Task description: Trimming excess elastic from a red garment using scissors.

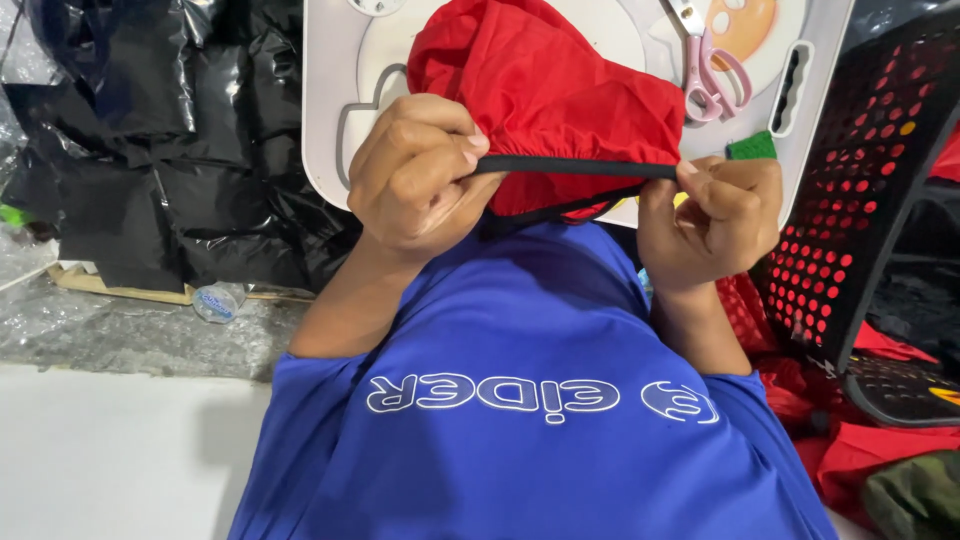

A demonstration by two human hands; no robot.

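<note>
My left hand and my right hand both pinch the black elastic band of a red cloth pouch, stretching it taut between them. The red cloth bunches up above the band and rests over a white lap tray. A second black edge of the pouch hangs slack just below the taut band. My blue shirt fills the lower middle of the view.
Pink-handled scissors lie on the tray's upper right, beside a small green item. A black perforated crate stands at right with more red cloth below it. Black plastic-wrapped bundles are piled at left.
</note>
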